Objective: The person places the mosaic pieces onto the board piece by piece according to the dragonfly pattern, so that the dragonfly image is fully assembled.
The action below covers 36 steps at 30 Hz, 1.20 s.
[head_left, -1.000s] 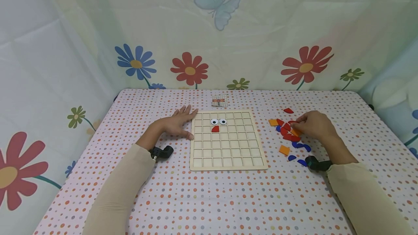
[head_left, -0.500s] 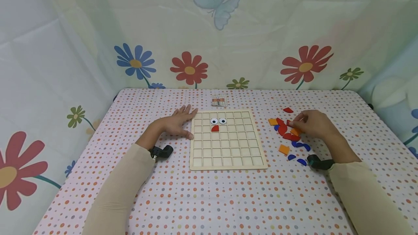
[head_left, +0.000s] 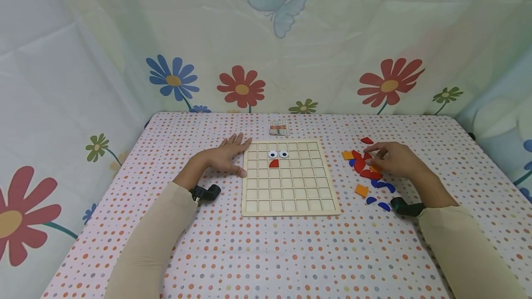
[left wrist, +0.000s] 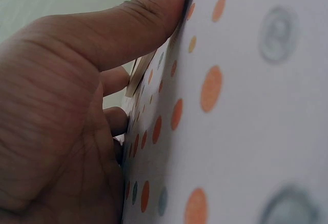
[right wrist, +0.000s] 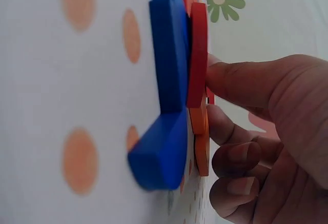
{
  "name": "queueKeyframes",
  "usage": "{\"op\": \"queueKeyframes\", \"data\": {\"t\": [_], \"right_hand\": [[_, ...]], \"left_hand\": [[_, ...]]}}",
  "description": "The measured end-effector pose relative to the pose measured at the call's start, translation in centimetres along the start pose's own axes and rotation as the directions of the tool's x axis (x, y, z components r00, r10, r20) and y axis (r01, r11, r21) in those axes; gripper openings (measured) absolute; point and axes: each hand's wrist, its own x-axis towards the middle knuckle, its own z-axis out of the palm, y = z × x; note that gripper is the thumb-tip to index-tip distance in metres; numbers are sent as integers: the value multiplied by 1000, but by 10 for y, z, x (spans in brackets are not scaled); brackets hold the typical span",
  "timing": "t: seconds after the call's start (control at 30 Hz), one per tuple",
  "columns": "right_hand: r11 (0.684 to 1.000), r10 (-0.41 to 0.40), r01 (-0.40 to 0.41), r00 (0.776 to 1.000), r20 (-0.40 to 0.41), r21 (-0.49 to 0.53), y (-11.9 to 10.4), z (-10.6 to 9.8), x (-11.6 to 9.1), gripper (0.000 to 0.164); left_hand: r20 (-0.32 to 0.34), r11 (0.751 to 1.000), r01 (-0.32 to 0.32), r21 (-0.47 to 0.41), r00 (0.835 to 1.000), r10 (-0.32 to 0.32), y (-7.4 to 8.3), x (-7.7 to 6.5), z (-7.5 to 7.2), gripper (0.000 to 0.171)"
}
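In the head view, a wooden grid board [head_left: 291, 181] lies mid-table, bearing two googly-eye pieces [head_left: 278, 154] and a red quarter-round piece [head_left: 274, 164]. My left hand [head_left: 226, 157] rests at its left edge, fingers spread, thumb touching the frame. Over a pile of red pieces [head_left: 359, 165] is my right hand [head_left: 395, 158], index finger and thumb apart, a red piece showing between them. From the right wrist, the thumb [right wrist: 241, 80] is close against the red pieces; the index fingertip is hidden. An orange square [head_left: 376, 169] is partly under that hand.
Blue curved pieces [head_left: 383, 185] and an orange square [head_left: 361, 190] lie nearer me than the red pile. One red piece [head_left: 367, 140] lies apart behind it. A small pattern card [head_left: 279, 128] is beyond the board. Floral curtains [head_left: 324, 36] enclose the table.
My right index finger has lifted and straightened away from the thumb, widening the gap over the red pieces. Some red pieces have shifted slightly within the pile. My left hand stays put.
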Motion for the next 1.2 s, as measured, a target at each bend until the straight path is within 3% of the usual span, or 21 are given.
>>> {"op": "queueKeyframes", "data": {"t": [0.93, 1.2], "right_hand": [[998, -36, 34, 999, -27, -50, -4, 3, 0, 43], [998, 13, -16, 998, -57, -53, -5, 2, -3, 48]], "left_hand": [[-1, 1000, 4, -3, 1000, -4, -1, 2, 1, 108], [2, 1000, 1, -9, 1000, -1, -2, 2, 2, 110]]}}
